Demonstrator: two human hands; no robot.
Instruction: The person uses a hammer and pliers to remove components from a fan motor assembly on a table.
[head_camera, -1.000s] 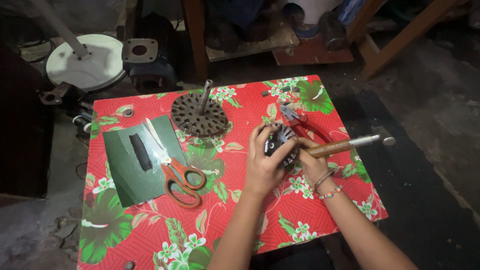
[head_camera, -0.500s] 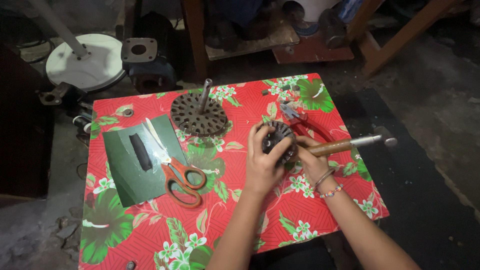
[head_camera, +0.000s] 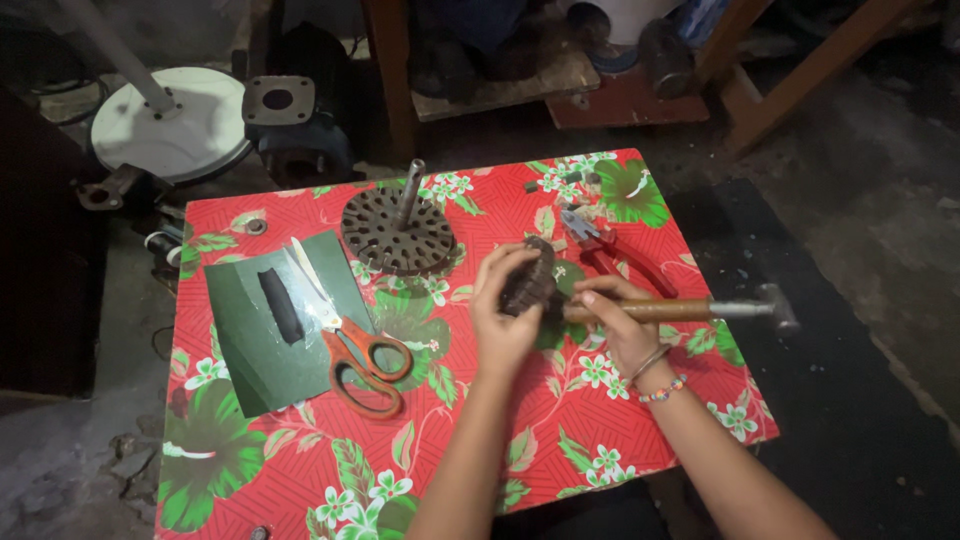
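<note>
Head view: the left hand (head_camera: 505, 318) holds a dark round part (head_camera: 530, 280) upright on the red table (head_camera: 300, 480), near the pliers (head_camera: 610, 255). The right hand (head_camera: 622, 325) grips a hammer (head_camera: 690, 310). Better to keep the part steady, fingers away from any blow.

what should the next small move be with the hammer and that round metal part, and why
Probably tilt the round metal part flatter onto the table before any tap. The left hand cups it on edge, the right hand holds the hammer lying sideways with its handle end against the part, and the pliers lie close behind.
</note>
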